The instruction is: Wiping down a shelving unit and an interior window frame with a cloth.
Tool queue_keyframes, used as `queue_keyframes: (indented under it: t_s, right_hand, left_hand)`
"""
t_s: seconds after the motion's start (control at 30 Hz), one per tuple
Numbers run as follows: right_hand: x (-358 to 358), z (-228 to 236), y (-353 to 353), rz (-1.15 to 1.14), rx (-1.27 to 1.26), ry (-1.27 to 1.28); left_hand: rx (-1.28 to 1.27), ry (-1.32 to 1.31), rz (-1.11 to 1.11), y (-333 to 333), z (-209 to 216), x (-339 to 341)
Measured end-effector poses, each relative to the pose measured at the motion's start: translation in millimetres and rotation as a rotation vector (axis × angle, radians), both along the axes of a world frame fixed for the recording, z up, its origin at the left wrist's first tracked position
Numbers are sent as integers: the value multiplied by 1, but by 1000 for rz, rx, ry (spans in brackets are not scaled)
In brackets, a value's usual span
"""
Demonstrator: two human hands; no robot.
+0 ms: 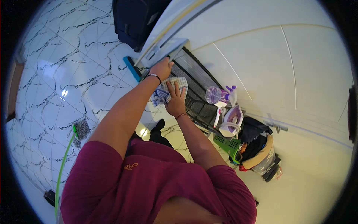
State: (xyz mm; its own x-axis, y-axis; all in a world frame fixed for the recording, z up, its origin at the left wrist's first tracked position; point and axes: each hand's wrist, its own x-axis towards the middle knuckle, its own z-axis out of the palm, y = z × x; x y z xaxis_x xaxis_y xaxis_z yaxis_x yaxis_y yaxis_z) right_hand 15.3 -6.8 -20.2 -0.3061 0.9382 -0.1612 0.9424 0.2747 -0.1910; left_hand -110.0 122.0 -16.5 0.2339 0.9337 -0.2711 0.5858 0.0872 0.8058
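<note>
The checked cloth [160, 93] is right under the fingers of the right grip [176, 103], which is spread out flat on it, and it lies by the near side of the black mesh rack [199, 93], close below the left grip [161, 70]. The left grip is at the rack's gray end, but its fingers are partly hidden, so I can't tell how tightly they're closed. The cloth is white and blue, all crumpled, with thin crossing lines.
</note>
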Motion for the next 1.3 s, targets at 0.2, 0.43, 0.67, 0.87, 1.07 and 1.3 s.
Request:
queue_keyframes:
  t_s: [0.2,0.43,0.67,0.87,1.07,1.3]
  right_hand:
    - [25,3,-18,39,80,4]
    - [101,-15,-90,-150,101,-111]
    - [-20,-10,2,42,166,28]
    - [-3,-13,3,120,194,81]
    - [97,-13,-95,-261,139,-86]
    - [114,-20,-119,-399,82,-201]
  left_hand:
    - [88,45,62,1,-8,4]
    - [98,80,76,-1,-10,2]
    - [78,119,58,-1,-5,3]
    - [55,156,23,2,2,2]
    - [38,173,30,3,0,-1]
    - [99,176,54,1,-1,3]
